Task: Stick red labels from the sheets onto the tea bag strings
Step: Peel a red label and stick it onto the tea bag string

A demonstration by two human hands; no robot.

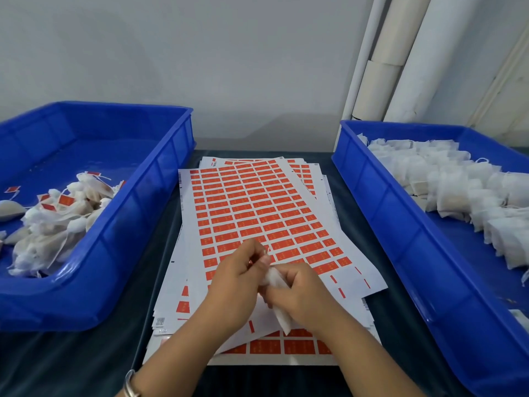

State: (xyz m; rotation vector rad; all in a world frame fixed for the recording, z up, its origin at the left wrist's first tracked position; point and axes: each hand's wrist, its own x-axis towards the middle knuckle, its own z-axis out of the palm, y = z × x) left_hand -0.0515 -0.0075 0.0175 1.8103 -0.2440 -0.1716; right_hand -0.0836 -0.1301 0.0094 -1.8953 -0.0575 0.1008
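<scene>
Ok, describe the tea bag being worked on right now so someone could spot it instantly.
Between the two blue bins lies a stack of red label sheets. Over its near end, both hands meet. The tea bag is the white pouch gripped by the right hand, the only bag outside a bin.

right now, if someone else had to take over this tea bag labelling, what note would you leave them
Left hand: fingers pinched over the sheet of red labels; what they pinch is too small to tell.
Right hand: grips a tea bag above the sheets in the middle of the table.
Left bin: a pile of labelled tea bags showing red tags; these look done.
Right bin: plain tea bags with no red tags; these are left to do.
Next, probably: finish the bag in hand, drop it in the left bin, take another from the right.
</scene>
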